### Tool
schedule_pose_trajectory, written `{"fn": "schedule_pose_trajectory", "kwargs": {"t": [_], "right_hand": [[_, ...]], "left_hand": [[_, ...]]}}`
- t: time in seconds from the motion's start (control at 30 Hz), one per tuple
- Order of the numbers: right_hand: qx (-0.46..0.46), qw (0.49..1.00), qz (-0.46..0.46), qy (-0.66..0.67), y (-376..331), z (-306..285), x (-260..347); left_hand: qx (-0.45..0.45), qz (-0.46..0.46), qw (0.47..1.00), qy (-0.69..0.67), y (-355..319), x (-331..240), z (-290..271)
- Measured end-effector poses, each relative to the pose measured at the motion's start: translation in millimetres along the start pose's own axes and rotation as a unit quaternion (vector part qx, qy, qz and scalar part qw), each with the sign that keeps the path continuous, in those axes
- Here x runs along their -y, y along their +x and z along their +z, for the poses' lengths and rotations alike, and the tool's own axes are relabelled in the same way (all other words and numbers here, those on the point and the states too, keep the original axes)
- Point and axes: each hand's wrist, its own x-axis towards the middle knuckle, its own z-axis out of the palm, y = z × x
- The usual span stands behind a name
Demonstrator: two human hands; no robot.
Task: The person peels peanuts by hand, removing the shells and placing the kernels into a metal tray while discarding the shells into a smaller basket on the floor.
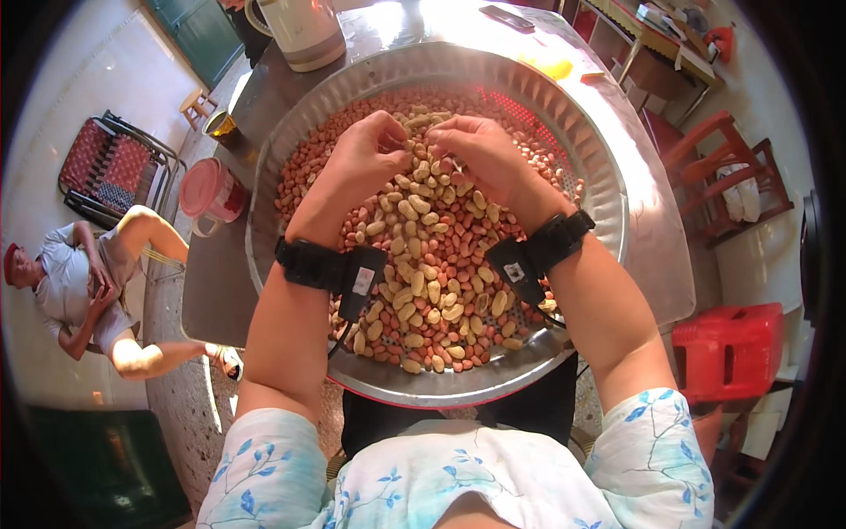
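Note:
A wide round metal tray [577, 115] with a fluted rim holds a heap of unshelled peanuts [407, 209] mixed with red-skinned peanut kernels [322, 150]. Over the far middle of the heap, my left hand [370, 152] is closed, thumb and fingers pinched together. Facing it a short way off, my right hand [483, 152] is closed in a similar pinch. Whatever lies between the fingertips of either hand is too small or hidden to make out. Black straps with small boxes circle both wrists.
The tray rests on a grey table [211, 300]. Beyond its left rim stand a pale jug [304, 35], a dark cup [222, 129] and a pink lidded bucket [211, 189]. A phone [507, 17] lies at the far edge. Someone sits at left [75, 264]; red stools [727, 353] stand right.

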Motion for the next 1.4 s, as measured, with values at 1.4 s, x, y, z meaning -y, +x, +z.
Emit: {"fn": "schedule_pose_trajectory", "kwargs": {"t": [1.4], "right_hand": [[0.072,0.992,-0.077,0.075,-8.3,5.0,2.3]], "left_hand": [[0.082,0.049,0.92,-0.381,-3.6,-8.8,2.8]]}}
